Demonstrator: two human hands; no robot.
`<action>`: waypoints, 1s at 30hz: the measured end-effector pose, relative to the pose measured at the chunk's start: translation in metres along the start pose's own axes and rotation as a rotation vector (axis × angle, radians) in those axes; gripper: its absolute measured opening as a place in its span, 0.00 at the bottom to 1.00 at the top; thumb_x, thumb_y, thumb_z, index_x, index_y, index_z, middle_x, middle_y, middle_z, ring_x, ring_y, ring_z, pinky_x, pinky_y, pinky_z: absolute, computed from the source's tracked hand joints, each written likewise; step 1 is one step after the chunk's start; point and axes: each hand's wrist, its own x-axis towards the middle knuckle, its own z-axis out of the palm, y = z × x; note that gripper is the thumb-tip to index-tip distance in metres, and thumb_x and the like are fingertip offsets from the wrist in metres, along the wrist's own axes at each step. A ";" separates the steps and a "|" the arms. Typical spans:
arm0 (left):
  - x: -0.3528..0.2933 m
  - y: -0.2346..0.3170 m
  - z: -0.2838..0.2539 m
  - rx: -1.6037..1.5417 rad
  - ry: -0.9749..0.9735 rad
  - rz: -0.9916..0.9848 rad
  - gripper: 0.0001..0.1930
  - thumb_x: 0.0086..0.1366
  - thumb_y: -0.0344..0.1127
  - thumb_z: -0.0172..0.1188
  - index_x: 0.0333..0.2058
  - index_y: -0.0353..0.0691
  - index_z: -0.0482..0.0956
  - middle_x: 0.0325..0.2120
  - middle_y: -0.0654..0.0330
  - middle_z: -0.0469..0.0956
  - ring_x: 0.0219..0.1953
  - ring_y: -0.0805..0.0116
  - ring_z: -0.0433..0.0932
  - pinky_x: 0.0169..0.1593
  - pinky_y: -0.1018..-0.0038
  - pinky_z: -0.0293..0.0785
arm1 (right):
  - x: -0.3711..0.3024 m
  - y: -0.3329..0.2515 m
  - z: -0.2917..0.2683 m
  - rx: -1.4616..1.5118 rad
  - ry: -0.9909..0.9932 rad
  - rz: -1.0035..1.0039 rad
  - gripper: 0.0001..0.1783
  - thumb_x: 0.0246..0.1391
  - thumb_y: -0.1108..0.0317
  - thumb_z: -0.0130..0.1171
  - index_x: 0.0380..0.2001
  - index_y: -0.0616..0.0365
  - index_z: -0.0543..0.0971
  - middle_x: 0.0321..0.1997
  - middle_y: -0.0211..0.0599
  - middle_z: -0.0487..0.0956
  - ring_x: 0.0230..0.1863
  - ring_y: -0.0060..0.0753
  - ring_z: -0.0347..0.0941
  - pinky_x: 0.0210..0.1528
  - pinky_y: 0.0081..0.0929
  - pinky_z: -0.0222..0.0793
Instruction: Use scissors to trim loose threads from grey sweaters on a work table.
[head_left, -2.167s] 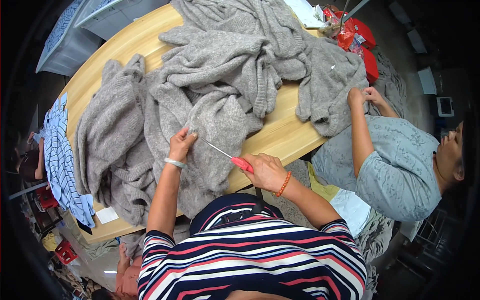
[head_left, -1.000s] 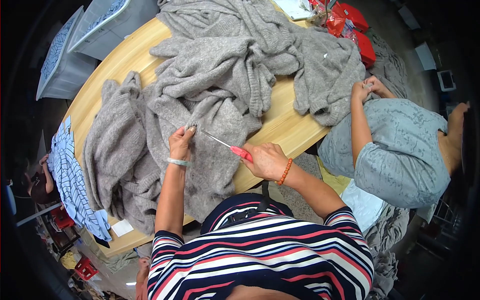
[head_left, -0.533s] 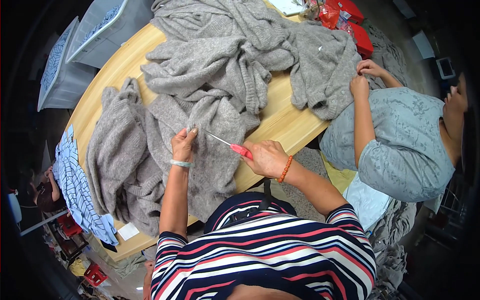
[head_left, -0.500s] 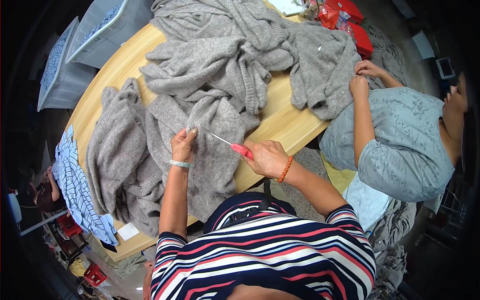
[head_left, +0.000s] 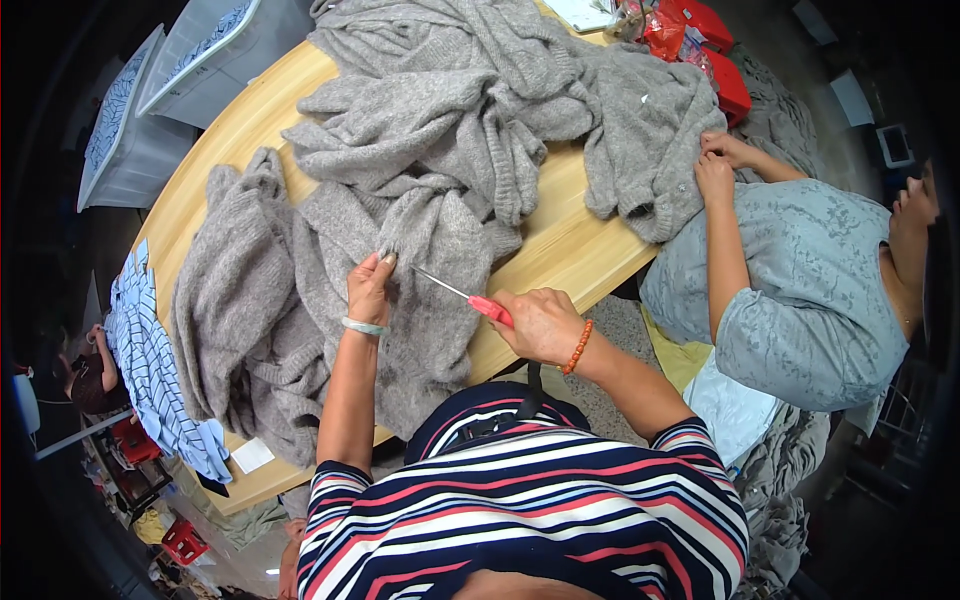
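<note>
My left hand (head_left: 369, 287) is closed, its thumb and fingertips pinching a bit of the fuzzy grey knit garment (head_left: 445, 235) spread before me. My right hand (head_left: 543, 324) is wrapped round the red handle of a slim tool (head_left: 489, 309) with a thin metal shaft. That shaft slants up and left over the knit, its tip a short way right of my left fingertips. The exact shape of the tip is too small to make out. More grey knitwear (head_left: 235, 290) lies bunched to the left of my left forearm.
A wooden table (head_left: 560, 240) carries heaped grey sweaters (head_left: 410, 120). At right a co-worker's hands (head_left: 716, 165) handle another grey sweater (head_left: 640, 130). Blue striped cloth (head_left: 165, 360) hangs over the left edge, near clear plastic bins (head_left: 205, 75). Red containers (head_left: 728, 88) stand at far right.
My right hand has drawn slightly right and down, taking the tool's tip a little away from my left fingertips. My left hand keeps its pinch on the knit.
</note>
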 end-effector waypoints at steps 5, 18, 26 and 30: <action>-0.012 -0.009 -0.033 0.696 0.077 -0.037 0.18 0.64 0.35 0.64 0.51 0.35 0.79 0.39 0.59 0.82 0.40 0.73 0.78 0.49 0.76 0.71 | -0.010 0.005 0.005 0.091 -0.166 -0.076 0.14 0.55 0.58 0.61 0.38 0.57 0.76 0.30 0.53 0.81 0.39 0.55 0.80 0.39 0.49 0.75; -0.123 -0.109 -0.066 1.203 0.233 0.081 0.40 0.45 0.36 0.72 0.57 0.26 0.68 0.54 0.35 0.71 0.57 0.40 0.70 0.61 0.55 0.65 | -0.015 0.035 0.036 0.084 0.053 0.045 0.14 0.59 0.54 0.59 0.41 0.51 0.76 0.30 0.50 0.81 0.36 0.58 0.79 0.41 0.51 0.74; -0.209 0.119 -0.019 0.705 0.053 0.048 0.36 0.46 0.37 0.69 0.56 0.29 0.72 0.49 0.52 0.78 0.51 0.60 0.77 0.56 0.65 0.71 | -0.020 0.050 0.017 0.129 0.304 0.104 0.16 0.58 0.53 0.60 0.42 0.51 0.77 0.30 0.51 0.81 0.35 0.58 0.79 0.39 0.51 0.73; -0.219 0.150 -0.053 0.920 0.000 0.271 0.40 0.47 0.45 0.70 0.58 0.31 0.70 0.57 0.48 0.74 0.58 0.54 0.73 0.62 0.63 0.66 | -0.025 0.045 0.016 0.172 0.323 0.110 0.15 0.58 0.54 0.61 0.42 0.50 0.77 0.31 0.51 0.81 0.36 0.58 0.79 0.39 0.51 0.73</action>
